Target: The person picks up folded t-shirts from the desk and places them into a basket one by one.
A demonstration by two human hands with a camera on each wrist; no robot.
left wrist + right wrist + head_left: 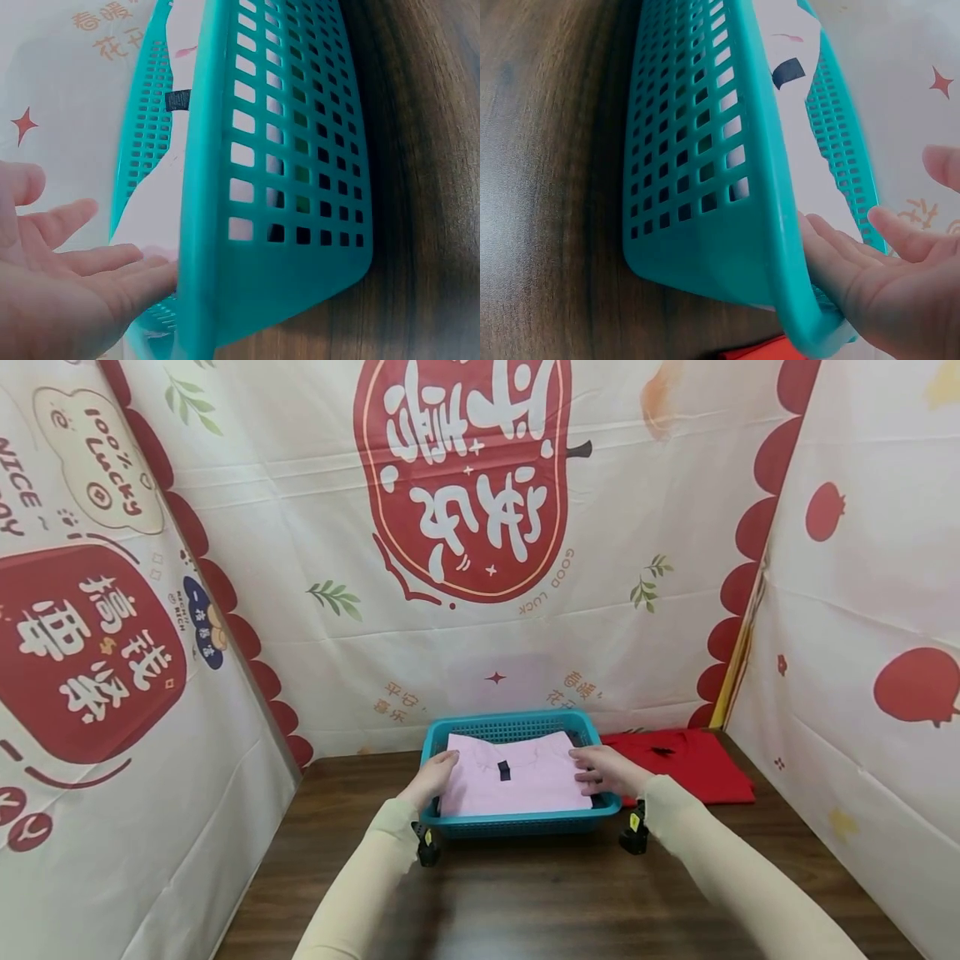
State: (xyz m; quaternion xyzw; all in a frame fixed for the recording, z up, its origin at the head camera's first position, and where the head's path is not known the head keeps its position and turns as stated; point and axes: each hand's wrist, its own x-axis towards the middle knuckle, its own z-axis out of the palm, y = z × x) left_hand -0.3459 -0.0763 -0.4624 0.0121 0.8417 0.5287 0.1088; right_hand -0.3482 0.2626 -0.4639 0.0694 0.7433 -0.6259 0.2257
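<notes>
A folded pale pink shirt with a dark neck label lies in a teal plastic basket on the table. Its neckline faces the back. At the shirt's left edge is my left hand; the left wrist view shows its fingers extended and spread just inside the rim. My right hand is at the shirt's right edge. In the right wrist view its fingers reach over the rim against the pink cloth, thumb apart. Neither hand curls round the shirt.
A folded red garment with a dark label lies on the brown wooden table, right of the basket and partly behind the right hand. Printed cloth walls rise behind the table and on both sides.
</notes>
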